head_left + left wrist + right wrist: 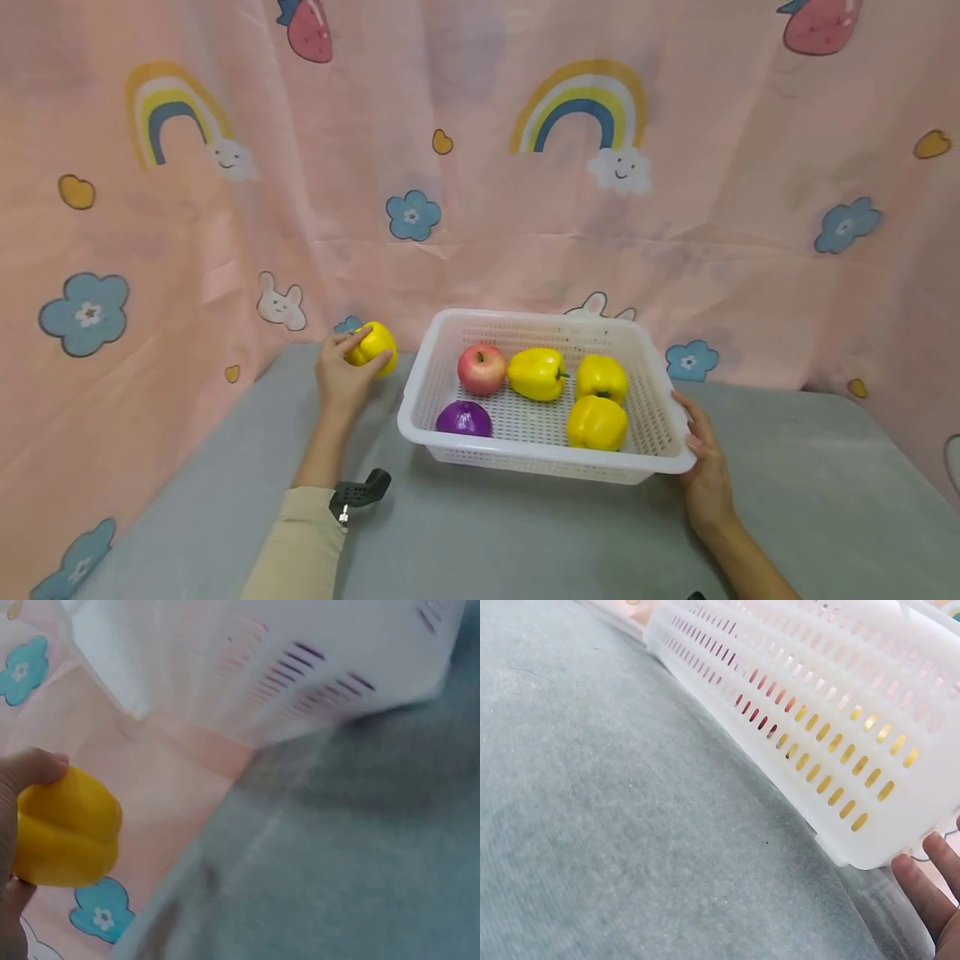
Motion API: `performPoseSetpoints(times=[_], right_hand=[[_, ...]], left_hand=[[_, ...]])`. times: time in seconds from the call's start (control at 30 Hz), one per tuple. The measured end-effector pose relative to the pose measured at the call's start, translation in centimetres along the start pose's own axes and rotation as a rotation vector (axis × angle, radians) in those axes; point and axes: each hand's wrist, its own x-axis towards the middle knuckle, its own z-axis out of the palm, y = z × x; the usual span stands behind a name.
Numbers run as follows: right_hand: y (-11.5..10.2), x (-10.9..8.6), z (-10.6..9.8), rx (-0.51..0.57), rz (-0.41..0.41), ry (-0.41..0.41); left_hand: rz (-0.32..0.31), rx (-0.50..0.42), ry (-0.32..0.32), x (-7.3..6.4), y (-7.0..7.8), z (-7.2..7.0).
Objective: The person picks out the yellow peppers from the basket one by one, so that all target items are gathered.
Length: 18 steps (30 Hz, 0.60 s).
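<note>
My left hand (347, 371) holds a yellow bell pepper (380, 346) between thumb and fingers, left of a white perforated plastic basket (525, 454). In the left wrist view the same pepper (71, 829) shows beside the thumb, apart from the basket. At the basket's right end is my right hand (708, 475); its fairly straight fingers (919, 896) touch the outer wall near the corner. Inside the basket lie a red apple (481, 371), a shiny purple onion-like piece (464, 419) and three yellow bell peppers (537, 374).
A grey cloth-covered table (525, 542) extends under and in front of the basket. Behind it hangs a pink curtain (480, 267) printed with rainbows, flowers and rabbits. A black strap device (360, 493) is on the left wrist, by a beige sleeve (300, 542).
</note>
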Motion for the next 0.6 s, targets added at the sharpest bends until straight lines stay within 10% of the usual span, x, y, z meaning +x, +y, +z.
performPoseSetpoints(times=[0.6], right_hand=[[-0.2,0.4,0.0,-0.002,0.043,-0.002]], left_hand=[[0.08,0.131,-0.112,-0.6,-2.9,1.9]])
